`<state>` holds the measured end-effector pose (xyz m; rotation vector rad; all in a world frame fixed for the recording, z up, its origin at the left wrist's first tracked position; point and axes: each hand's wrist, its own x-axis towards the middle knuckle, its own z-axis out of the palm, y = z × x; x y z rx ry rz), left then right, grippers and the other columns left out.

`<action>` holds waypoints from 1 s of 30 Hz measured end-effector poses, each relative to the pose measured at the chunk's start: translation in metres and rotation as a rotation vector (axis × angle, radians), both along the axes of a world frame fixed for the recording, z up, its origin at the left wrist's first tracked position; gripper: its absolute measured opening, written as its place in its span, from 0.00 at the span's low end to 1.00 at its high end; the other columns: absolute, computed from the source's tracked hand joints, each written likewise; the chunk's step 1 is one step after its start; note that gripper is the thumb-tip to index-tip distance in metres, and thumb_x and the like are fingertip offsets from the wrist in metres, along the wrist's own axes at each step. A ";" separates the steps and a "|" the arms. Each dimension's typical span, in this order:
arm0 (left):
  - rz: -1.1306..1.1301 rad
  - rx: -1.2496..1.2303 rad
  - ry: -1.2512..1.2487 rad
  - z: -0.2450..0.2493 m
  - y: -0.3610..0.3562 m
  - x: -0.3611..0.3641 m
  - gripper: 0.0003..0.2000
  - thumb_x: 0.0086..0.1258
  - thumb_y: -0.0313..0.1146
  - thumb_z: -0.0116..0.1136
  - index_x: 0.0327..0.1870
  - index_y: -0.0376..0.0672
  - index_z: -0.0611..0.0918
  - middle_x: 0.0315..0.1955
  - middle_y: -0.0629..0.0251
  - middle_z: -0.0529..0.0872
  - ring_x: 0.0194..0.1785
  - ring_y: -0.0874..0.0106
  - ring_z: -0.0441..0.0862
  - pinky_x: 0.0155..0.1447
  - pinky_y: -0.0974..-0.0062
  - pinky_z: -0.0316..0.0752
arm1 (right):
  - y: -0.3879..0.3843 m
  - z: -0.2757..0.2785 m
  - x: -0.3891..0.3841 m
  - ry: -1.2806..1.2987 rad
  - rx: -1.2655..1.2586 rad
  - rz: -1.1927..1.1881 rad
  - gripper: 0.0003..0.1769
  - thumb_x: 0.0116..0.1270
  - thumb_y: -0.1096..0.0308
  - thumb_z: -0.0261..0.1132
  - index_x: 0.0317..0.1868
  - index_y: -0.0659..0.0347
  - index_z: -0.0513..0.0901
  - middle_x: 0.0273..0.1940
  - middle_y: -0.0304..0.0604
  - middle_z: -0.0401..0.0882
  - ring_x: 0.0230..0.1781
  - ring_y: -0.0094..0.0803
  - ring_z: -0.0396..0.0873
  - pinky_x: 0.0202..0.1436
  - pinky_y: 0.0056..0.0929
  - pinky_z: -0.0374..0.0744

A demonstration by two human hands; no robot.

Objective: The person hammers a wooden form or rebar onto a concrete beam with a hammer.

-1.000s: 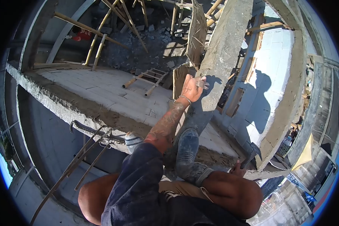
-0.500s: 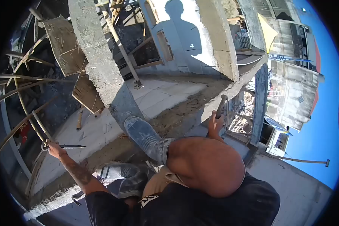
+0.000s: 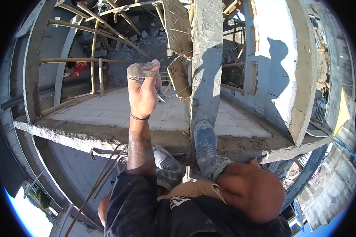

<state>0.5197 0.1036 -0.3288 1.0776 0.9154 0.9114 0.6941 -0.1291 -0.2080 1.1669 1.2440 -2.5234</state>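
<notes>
My left hand is raised in front of me, its fingers closed and dusty grey, with a braided band round the wrist. Something dark with a blue part shows between the fingers, too hidden to make out. Of my right hand, only a small part shows beyond my bent knee, over the edge of the concrete ledge; its grip and anything in it are hidden. My dusty blue boot stands at the foot of an upright concrete column.
Bamboo poles cross the space at the upper left, near a red garment. Wooden boards hang beside the column. Thin bars rise at the lower left. A sunlit wall stands to the right.
The view has swung left. My left hand has moved to the middle, and the pointed tool it held is no longer clearly visible. My right hand and its hammer have gone mostly behind my knee.
</notes>
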 end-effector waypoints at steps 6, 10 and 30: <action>-0.069 0.341 0.037 0.052 -0.036 0.048 0.06 0.60 0.27 0.50 0.30 0.33 0.78 0.16 0.58 0.72 0.20 0.75 0.67 0.29 0.73 0.67 | 0.051 -0.022 -0.008 -0.484 0.804 -0.334 0.25 0.57 0.59 0.60 0.50 0.66 0.66 0.46 0.51 0.69 0.48 0.41 0.69 0.58 0.41 0.62; 0.031 -0.150 -0.100 0.061 -0.025 0.083 0.11 0.64 0.36 0.49 0.29 0.36 0.74 0.15 0.63 0.71 0.20 0.75 0.66 0.28 0.73 0.65 | 0.053 -0.120 0.002 -0.448 0.808 -0.808 0.25 0.61 0.57 0.58 0.48 0.69 0.62 0.37 0.47 0.68 0.38 0.35 0.70 0.45 0.34 0.69; 0.053 -0.438 1.018 -0.220 -0.055 -0.028 0.20 0.57 0.52 0.54 0.37 0.43 0.81 0.40 0.48 0.80 0.47 0.52 0.75 0.50 0.60 0.70 | 0.106 -0.228 -0.069 -0.863 0.296 -0.195 0.19 0.63 0.62 0.52 0.20 0.70 0.73 0.16 0.52 0.72 0.16 0.43 0.74 0.20 0.40 0.72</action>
